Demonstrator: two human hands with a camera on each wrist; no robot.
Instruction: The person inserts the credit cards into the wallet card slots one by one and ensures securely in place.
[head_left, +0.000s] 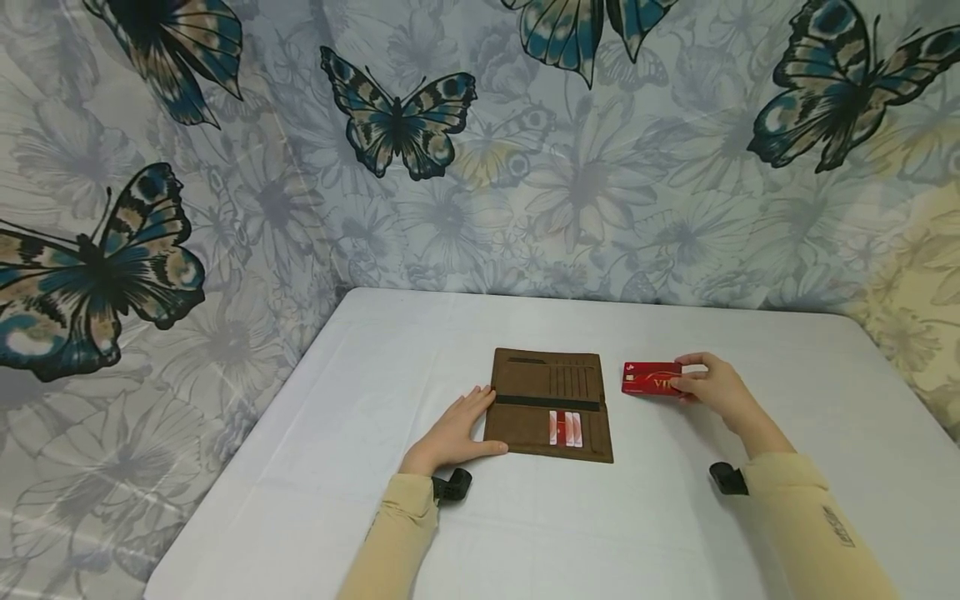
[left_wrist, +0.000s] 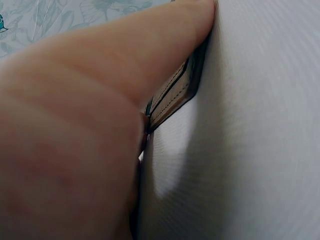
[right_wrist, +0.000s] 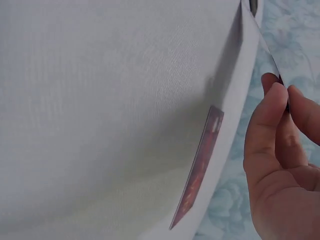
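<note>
A brown wallet (head_left: 525, 433) lies spread flat on the white table, with several card slots and a dark band across its middle. Several red-and-white cards (head_left: 567, 428) show in its lower half. My left hand (head_left: 456, 433) rests at the wallet's left side, fingers extended on the edge and thumb at the lower corner. To the right of the wallet, my right hand (head_left: 716, 392) pinches a red bank card (head_left: 648, 378) marked VIP between thumb and fingers. The right wrist view shows that card edge-on, and another red card (right_wrist: 197, 167) on the tabletop.
The white-covered table (head_left: 420, 333) has its back edge close to a wall hanging (head_left: 600, 200) with butterflies and flowers. A black wrist camera (head_left: 453, 485) sits on the left wrist and another black camera (head_left: 727, 478) on the right.
</note>
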